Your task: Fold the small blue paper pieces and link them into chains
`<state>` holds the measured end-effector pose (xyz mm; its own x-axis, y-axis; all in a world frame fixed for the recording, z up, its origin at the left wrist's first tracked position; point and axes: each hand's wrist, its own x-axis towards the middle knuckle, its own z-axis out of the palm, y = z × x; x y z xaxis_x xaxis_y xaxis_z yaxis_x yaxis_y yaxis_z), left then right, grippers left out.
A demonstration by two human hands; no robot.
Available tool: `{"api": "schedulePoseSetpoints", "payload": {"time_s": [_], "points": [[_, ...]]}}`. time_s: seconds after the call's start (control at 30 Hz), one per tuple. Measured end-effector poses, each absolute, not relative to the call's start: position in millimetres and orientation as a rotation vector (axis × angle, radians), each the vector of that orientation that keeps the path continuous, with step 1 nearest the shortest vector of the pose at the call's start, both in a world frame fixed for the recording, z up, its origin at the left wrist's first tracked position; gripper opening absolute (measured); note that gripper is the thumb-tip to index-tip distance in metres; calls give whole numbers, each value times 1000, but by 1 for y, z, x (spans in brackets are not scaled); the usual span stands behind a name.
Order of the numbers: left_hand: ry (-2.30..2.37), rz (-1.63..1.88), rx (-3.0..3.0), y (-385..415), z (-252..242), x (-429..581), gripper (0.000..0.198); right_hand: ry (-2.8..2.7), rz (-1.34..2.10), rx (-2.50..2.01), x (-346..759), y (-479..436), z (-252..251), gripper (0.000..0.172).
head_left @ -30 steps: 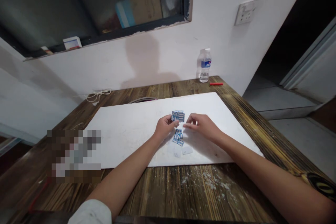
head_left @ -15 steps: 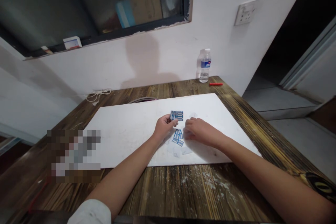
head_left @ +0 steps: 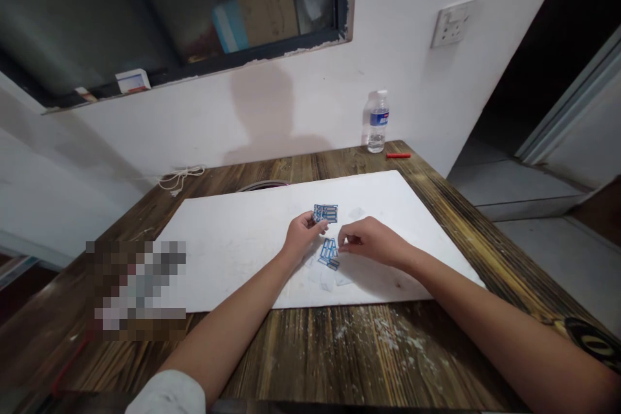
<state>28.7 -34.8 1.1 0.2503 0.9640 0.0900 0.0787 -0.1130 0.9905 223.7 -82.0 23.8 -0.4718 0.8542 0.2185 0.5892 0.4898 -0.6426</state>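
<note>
Between the thumb and fingers of my left hand (head_left: 305, 233) is a small card with blue-framed rectangles (head_left: 326, 213), held up over a white board (head_left: 233, 239). Below it, several loose blue-framed rectangular pieces (head_left: 329, 251) lie in a loose cluster on the board. My right hand (head_left: 371, 240) is just right of that cluster, its fingers curled and the thumb and index tips close to the nearest piece. Whatever those fingertips pinch is too small to make out. Thin, clear scraps (head_left: 326, 281) lie in front of the cluster, and another clear scrap (head_left: 356, 212) sits behind my right hand.
The board rests on a dark wooden table (head_left: 301, 356) sprinkled with white crumbs. At the back are a water bottle (head_left: 377, 123), a red stick-like object (head_left: 398, 156) and a white cord (head_left: 182, 176). A round black object (head_left: 589, 339) lies at the right edge.
My right hand has shifted slightly left, bringing its thumb and index tips to the edge of the loose pieces. My left hand keeps the card in nearly the same place.
</note>
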Motion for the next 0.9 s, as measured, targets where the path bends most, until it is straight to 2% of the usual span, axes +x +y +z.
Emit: {"api": "schedulePoseSetpoints", "payload": {"time_s": [0.17, 0.43, 0.63, 0.9], "points": [[1012, 1041, 1462, -35, 2, 29, 25, -2039, 518, -1005, 227, -82, 23, 12], [976, 1024, 1404, -35, -1, 28, 29, -2153, -92, -1066, 230, -81, 15, 24], [917, 978, 1363, -40, 4, 30, 33, -2333, -456, -1012, 230, -83, 15, 24], [879, 940, 1339, -39, 1, 30, 35, -2333, -488, -996, 229, -83, 15, 22]]}}
